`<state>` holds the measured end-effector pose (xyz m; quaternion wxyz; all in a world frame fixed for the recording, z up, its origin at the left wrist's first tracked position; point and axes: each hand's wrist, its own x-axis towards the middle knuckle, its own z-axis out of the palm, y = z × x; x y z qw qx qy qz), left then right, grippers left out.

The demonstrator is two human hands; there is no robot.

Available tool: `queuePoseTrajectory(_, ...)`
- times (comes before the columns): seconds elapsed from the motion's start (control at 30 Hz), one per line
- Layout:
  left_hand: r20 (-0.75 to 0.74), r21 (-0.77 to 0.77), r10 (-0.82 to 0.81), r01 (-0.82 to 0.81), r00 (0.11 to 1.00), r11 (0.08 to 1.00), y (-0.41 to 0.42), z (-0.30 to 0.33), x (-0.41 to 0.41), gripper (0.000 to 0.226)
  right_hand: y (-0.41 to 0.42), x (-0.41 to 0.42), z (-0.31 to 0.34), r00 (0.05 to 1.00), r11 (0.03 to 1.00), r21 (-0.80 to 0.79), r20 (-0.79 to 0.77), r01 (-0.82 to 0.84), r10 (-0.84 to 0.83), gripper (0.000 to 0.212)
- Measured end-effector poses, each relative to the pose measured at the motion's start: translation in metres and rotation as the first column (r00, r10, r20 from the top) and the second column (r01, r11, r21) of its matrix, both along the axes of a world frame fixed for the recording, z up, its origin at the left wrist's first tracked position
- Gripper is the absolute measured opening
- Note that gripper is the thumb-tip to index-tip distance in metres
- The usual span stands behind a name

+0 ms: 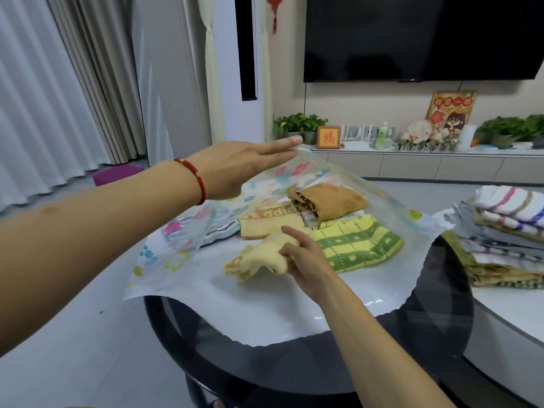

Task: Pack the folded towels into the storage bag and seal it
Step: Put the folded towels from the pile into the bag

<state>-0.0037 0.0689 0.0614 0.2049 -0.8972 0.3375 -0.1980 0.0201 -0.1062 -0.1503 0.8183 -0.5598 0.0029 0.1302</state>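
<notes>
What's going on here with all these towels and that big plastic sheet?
A person is packing towels into a clear storage bag printed with flowers, spread over a round dark table. The left hand lifts the bag's top layer to hold it open, while the right hand pushes a pale yellow towel inside. A green-and-yellow checked towel and a brown one are already in. A stack of folded towels waits at the right. The bag is not yet sealed.

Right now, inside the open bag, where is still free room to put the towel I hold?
Free: the bag's near white part, in front of the right hand, and left of the pale towel. Crowded: the far part, with the green towel and brown towel.
</notes>
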Motion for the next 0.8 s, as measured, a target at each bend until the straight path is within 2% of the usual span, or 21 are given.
queuePoseTrajectory(0.13, 0.061, 0.002, 0.022, -0.022, 0.998, 1.000, 0.002, 0.012, 0.003, 0.109, 0.028, 0.034, 0.036, 0.991, 0.994, 0.107, 0.125, 0.032, -0.046, 0.063)
queuePoseTrajectory(0.23, 0.086, -0.027, 0.036, -0.034, 0.996, 0.999, 0.004, 0.017, 0.007, 0.107, 0.052, 0.069, 0.049, 0.982, 0.951, 0.284, 0.106, 0.122, -0.158, 0.068)
queuePoseTrajectory(0.3, 0.085, -0.032, 0.027, -0.025, 0.996, 0.999, 0.004, 0.018, 0.006, 0.103, 0.063, 0.087, 0.038, 0.979, 0.964, 0.193, 0.060, 0.182, -0.197, 0.072)
queuePoseTrajectory(0.37, 0.075, -0.053, 0.004, 0.000, 0.997, 0.999, 0.002, 0.015, 0.004, 0.096, 0.070, 0.094, 0.015, 0.981, 0.980, -0.057, -0.034, 0.188, -0.191, 0.079)
queuePoseTrajectory(0.43, 0.045, -0.080, 0.005, -0.002, 0.999, 0.997, 0.004, 0.013, 0.005, 0.096, 0.075, 0.097, -0.004, 0.974, 0.967, -0.211, -0.144, 0.145, -0.178, 0.081)
queuePoseTrajectory(0.5, -0.025, -0.112, 0.005, -0.007, 1.000, 0.994, 0.007, 0.011, 0.006, 0.102, 0.081, 0.099, -0.008, 0.967, 0.952, -0.224, -0.099, 0.208, -0.234, 0.079)
queuePoseTrajectory(0.6, -0.113, -0.152, -0.021, 0.004, 0.993, 0.988, 0.008, 0.012, 0.002, 0.111, 0.087, 0.102, 0.003, 0.930, 0.928, -0.078, 0.068, 0.365, -0.360, 0.079)
queuePoseTrajectory(0.67, -0.120, -0.144, -0.023, 0.006, 0.993, 0.990, 0.006, 0.011, -0.001, 0.114, 0.087, 0.104, 0.005, 0.932, 0.937, -0.042, 0.135, 0.346, -0.338, 0.083)
queuePoseTrajectory(0.8, -0.117, -0.132, -0.018, 0.002, 0.993, 0.991, 0.000, 0.008, -0.007, 0.115, 0.081, 0.106, -0.008, 0.986, 0.939, -0.302, 0.021, 0.163, -0.165, 0.092)
